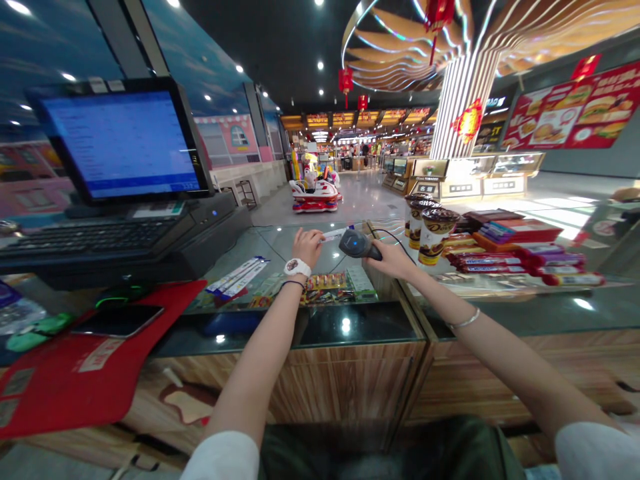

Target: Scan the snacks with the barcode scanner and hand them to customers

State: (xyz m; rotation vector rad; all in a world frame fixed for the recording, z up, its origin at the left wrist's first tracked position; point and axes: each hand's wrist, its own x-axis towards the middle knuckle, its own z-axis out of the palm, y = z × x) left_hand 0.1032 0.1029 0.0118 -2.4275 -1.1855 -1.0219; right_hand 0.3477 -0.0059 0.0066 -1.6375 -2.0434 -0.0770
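My right hand (391,259) is wrapped round the handle of a dark grey barcode scanner (356,244), and a small blue light glows on top of it. A black cable runs from it over the glass counter. My left hand (308,245), with a white watch at the wrist, pinches a slim whitish packet (333,235) by its near end. The packet's far end reaches to the scanner's head, which partly covers it. Similar long slim packets (240,277) lie on the glass to the left of my left hand.
A lit monitor (123,143) and a black keyboard (90,233) stand at left. A phone (119,321) lies on a red mat (145,337). Chocolate cups (434,237) and stacked candy bars (500,257) sit at right. Colourful packs (327,288) show under the glass.
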